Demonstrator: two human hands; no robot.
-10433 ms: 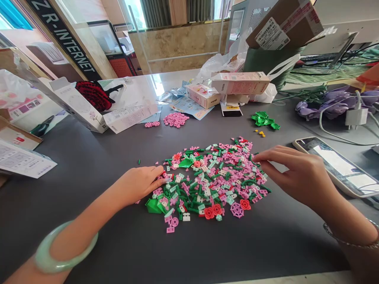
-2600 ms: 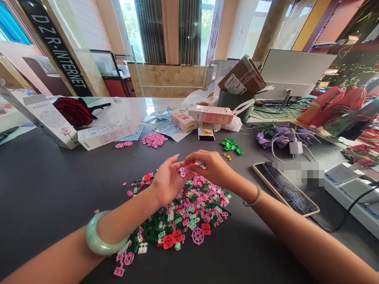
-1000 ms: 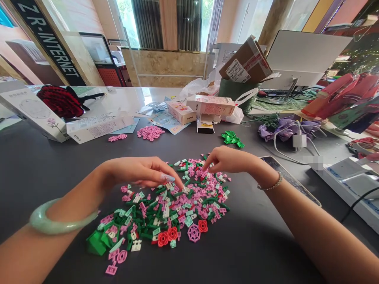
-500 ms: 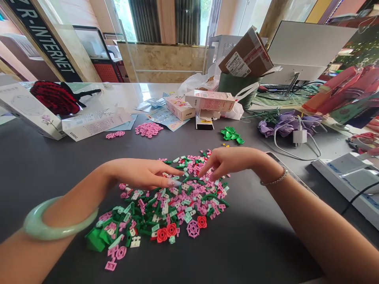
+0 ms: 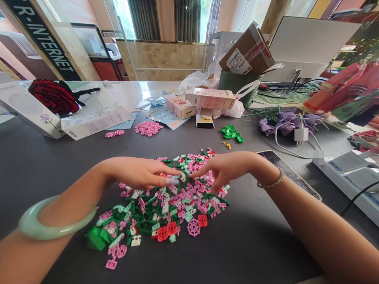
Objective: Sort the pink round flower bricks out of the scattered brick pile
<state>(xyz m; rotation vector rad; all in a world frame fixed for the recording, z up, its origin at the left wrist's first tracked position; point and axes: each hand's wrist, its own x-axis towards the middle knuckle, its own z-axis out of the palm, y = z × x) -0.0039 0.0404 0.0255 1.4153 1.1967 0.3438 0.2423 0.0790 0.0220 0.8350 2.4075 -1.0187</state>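
Observation:
A heap of small building bricks (image 5: 177, 201) in pink, green, white, pale mint and red is spread over the dark table. Over its left part hovers my left hand (image 5: 139, 172), index finger and thumb stretched forward and apart, with nothing visible gripped. Across from it, my right hand (image 5: 227, 165) points its index finger down into the heap, thumb lowered apart from it. Both index fingertips come close together near a dark green and a white piece (image 5: 184, 177). Red rose pieces (image 5: 166, 232) and a pink web-shaped piece (image 5: 193, 228) lie at the near edge.
Sorted pink pieces (image 5: 148, 128), green leaf pieces (image 5: 232, 133) and tiny yellow pieces (image 5: 227, 145) lie beyond the heap. Boxes (image 5: 211, 98) and bags stand at the back. A phone (image 5: 288, 173), purple flowers (image 5: 284, 122), charger (image 5: 301, 135) and power strip (image 5: 349, 185) are at right.
My right index finger has shifted left toward my left fingertips, and the right wrist has lowered slightly, showing more of the phone. My left hand has moved slightly left.

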